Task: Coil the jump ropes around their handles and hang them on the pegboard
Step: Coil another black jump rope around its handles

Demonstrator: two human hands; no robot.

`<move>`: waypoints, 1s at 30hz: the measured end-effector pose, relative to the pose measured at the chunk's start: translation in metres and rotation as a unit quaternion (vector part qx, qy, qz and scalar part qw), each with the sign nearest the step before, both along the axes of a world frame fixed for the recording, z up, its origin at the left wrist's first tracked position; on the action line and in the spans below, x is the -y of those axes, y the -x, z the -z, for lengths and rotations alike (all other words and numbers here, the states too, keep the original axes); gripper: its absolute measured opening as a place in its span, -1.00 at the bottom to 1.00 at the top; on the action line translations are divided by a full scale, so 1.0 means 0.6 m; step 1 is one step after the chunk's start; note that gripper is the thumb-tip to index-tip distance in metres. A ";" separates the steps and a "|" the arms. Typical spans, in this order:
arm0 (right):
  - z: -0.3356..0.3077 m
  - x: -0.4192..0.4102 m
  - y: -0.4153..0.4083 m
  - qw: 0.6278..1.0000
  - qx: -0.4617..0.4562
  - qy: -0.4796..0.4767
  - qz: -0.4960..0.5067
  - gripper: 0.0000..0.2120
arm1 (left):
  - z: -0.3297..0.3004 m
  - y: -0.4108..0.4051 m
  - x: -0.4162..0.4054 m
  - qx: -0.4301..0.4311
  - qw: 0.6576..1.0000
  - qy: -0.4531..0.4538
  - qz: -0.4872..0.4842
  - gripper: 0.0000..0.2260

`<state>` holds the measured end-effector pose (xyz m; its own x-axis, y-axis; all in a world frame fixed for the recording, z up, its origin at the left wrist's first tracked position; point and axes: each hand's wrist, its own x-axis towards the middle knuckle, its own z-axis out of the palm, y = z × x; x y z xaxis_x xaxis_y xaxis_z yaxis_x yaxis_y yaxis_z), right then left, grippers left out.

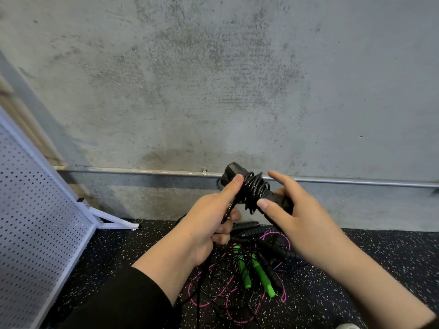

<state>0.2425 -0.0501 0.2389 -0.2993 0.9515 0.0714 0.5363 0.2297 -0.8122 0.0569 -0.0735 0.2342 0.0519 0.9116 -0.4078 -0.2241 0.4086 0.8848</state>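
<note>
A person's two hands hold a pair of black handles [259, 188] together in front of a bare concrete wall [213, 79], thin black rope [255, 189] wound in a thick coil around their middle. The left hand [209, 219] has its index finger laid straight along the near side of the coil, while its lower fingers curl around the loose strand of rope running down from the bundle. The right hand [294, 217] grips the handles' lower end, thumb pressed against the grip just beside the coil and index finger stretched out above it. Below and between the hands, on the speckled black floor [368, 257], more jump ropes lie in a tangle: two green handles [259, 271] side by side, black ribbed handles [247, 230] just under the left hand's fingers, and loops of pink rope [228, 288] mixed with black cord. Well to the left of the left hand, a white pegboard [35, 222] leans on its stand. A metal rail [142, 172] runs along the wall behind the hands.
</note>
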 end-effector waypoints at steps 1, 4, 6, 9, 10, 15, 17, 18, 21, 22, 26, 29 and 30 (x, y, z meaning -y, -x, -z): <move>0.001 0.000 0.000 1.000 0.002 -0.008 0.016 -0.46 | 0.000 0.001 -0.001 -0.004 1.000 0.000 -0.004 -0.61; 0.001 0.001 0.002 0.999 0.028 -0.026 0.022 -0.43 | 0.003 0.002 -0.002 -0.009 1.000 -0.008 -0.007 -0.59; 0.002 0.003 0.004 0.998 0.053 -0.035 0.014 -0.40 | 0.006 0.003 -0.003 -0.009 1.000 -0.011 0.003 -0.55; 0.004 0.002 0.005 0.993 0.094 -0.072 0.025 -0.38 | 0.009 0.007 -0.005 -0.012 1.000 -0.011 0.025 -0.41; 0.005 0.001 0.005 0.989 0.112 -0.092 0.030 -0.35 | 0.011 0.008 -0.005 -0.014 0.999 -0.012 0.030 -0.37; 0.012 -0.003 0.003 0.971 0.172 -0.165 0.021 -0.29 | 0.010 0.004 -0.002 -0.032 0.999 -0.008 0.001 -0.51; 0.017 -0.001 0.006 0.964 0.187 -0.191 0.011 -0.29 | 0.011 0.003 -0.002 -0.044 0.999 -0.005 -0.019 -0.51; 0.020 0.000 0.006 0.961 0.189 -0.202 0.006 -0.28 | 0.012 0.003 -0.002 -0.048 0.999 -0.005 -0.023 -0.52; 0.023 -0.005 0.004 0.960 0.183 -0.208 -0.022 -0.29 | 0.012 0.002 -0.001 -0.052 0.998 -0.015 -0.036 -0.61; 0.019 -0.006 0.003 0.969 0.157 -0.185 -0.034 -0.32 | 0.013 0.004 -0.001 -0.047 0.998 -0.019 -0.043 -0.65; 0.000 -0.010 0.000 0.996 -0.079 -0.012 0.037 -0.78 | 0.010 0.008 -0.001 -0.022 0.998 -0.052 -0.036 -0.72; -0.010 -0.011 -0.005 0.935 -0.251 0.246 0.050 -0.74 | 0.004 0.006 0.001 -0.021 0.996 -0.087 -0.021 -0.73; -0.016 -0.008 -0.008 0.900 -0.289 0.325 0.024 -0.65 | 0.002 0.005 0.001 -0.024 0.995 -0.095 -0.020 -0.73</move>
